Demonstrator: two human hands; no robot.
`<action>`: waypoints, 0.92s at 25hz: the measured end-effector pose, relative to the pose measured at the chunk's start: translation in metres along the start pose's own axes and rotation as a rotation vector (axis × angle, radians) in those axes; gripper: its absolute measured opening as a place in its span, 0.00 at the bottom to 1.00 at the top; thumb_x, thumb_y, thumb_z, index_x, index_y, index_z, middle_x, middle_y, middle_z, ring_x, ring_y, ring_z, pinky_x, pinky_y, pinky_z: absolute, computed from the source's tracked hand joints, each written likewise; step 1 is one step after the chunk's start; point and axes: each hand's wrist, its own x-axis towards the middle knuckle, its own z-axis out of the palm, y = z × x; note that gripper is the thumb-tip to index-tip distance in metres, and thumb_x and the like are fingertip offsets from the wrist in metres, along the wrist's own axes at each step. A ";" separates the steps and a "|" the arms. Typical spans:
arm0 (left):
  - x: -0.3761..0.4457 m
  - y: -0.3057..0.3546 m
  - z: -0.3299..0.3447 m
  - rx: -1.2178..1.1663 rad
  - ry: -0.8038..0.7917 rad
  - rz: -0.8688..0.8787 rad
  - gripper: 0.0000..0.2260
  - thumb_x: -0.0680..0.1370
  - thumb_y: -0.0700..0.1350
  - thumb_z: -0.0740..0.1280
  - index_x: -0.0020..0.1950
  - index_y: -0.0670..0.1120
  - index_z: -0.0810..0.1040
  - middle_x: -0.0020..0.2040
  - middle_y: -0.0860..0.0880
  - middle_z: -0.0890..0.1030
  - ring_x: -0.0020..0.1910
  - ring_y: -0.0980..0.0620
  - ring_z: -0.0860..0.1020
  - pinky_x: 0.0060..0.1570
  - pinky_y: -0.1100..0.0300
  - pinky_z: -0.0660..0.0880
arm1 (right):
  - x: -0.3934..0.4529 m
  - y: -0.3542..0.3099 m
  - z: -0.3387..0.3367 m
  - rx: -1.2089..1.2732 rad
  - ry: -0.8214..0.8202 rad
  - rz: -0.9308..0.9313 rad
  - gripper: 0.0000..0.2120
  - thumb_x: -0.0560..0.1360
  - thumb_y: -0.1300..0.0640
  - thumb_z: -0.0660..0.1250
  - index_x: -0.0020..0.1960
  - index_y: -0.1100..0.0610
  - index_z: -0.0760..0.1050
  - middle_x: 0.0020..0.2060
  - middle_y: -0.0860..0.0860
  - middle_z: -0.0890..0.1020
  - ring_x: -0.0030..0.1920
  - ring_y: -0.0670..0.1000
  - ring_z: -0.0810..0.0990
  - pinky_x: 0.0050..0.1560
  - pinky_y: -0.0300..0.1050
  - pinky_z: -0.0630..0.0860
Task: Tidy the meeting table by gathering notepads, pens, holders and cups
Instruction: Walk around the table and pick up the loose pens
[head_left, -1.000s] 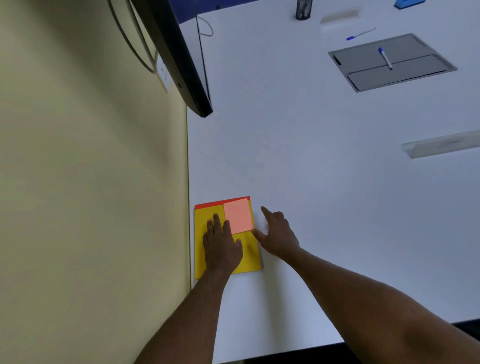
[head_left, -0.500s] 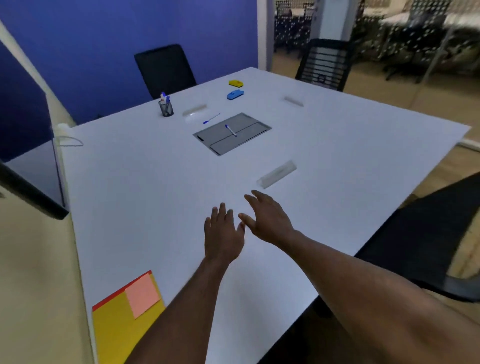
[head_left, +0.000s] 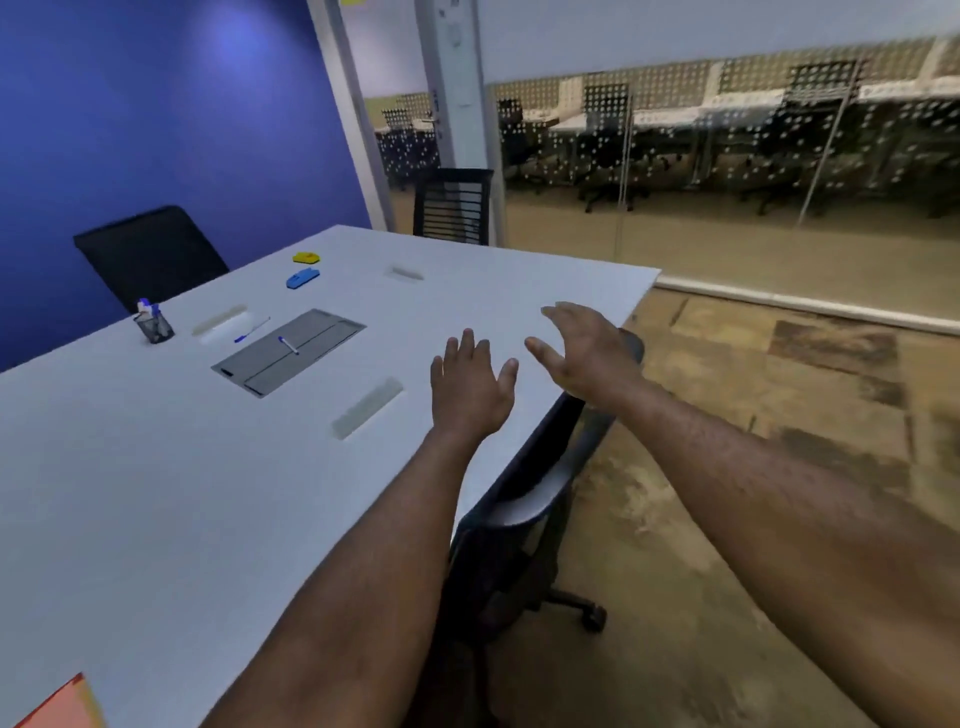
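Notepad stack (head_left: 60, 704): yellow and red with a pink sheet on top, only a corner showing at the lower left edge of the table (head_left: 130, 493). A second ago both your hands lay on it; you have since lifted off and swung your view toward the room, so that item reads as placed and the gathering moves on.

Pens: one on the grey inset panel (head_left: 288, 351) at the table's middle (head_left: 288, 345); a second (head_left: 252, 330) just beyond the panel, loose on the white top.

Mesh pen holder (head_left: 154, 327): upright, far left side, blue-capped markers standing in it.

Blue eraser (head_left: 302, 278) and yellow eraser (head_left: 306, 257): near the far end, close together.

Pale strips: several flat on the top, the nearest (head_left: 368, 408) just left of your left hand; what they are is unclear.

Left hand (head_left: 470, 387): raised over the table near its right edge, fingers straight and spread, holding nothing.

Right hand (head_left: 584, 351): raised past the table's edge above a chair, palm turned inward, fingers loosely extended, holding nothing.

Likely next: the pens, well apart from both hands.
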 end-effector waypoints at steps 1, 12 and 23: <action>0.005 0.030 0.005 -0.019 -0.009 0.037 0.27 0.82 0.59 0.50 0.75 0.43 0.63 0.79 0.43 0.58 0.77 0.43 0.55 0.74 0.44 0.54 | -0.007 0.029 -0.014 -0.011 0.006 0.041 0.30 0.78 0.39 0.56 0.74 0.54 0.63 0.74 0.52 0.65 0.74 0.53 0.61 0.73 0.51 0.58; 0.113 0.270 0.109 -0.088 -0.225 0.338 0.30 0.82 0.61 0.46 0.79 0.44 0.54 0.80 0.46 0.49 0.79 0.46 0.46 0.76 0.44 0.46 | 0.002 0.277 -0.095 -0.104 0.056 0.375 0.32 0.78 0.38 0.56 0.75 0.54 0.60 0.77 0.53 0.59 0.76 0.54 0.56 0.75 0.53 0.56; 0.360 0.425 0.240 -0.084 -0.241 0.397 0.31 0.81 0.62 0.45 0.79 0.45 0.52 0.81 0.47 0.48 0.79 0.46 0.45 0.76 0.45 0.44 | 0.172 0.511 -0.130 -0.190 0.084 0.488 0.32 0.78 0.39 0.55 0.77 0.54 0.56 0.78 0.53 0.56 0.77 0.54 0.53 0.76 0.54 0.54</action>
